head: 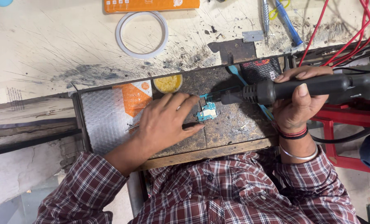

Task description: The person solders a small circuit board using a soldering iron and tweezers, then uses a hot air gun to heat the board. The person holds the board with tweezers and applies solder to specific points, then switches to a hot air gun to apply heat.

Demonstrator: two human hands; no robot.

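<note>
Scorched worktop (234, 124) carries a small blue circuit board (207, 113); left hand (166, 124) rests flat beside it, fingers spread; right hand (295, 101) grips a black hot-air handpiece (284, 89); board looks light, brittle, best held by edges.

Circuit board (207, 113): small, blue-green, irregular outline, lying flat on scorched dark work plate. Hot-air tool (293, 89): black, ribbed grip, held level, nozzle pointing left, tip just above the board's upper edge.
</note>
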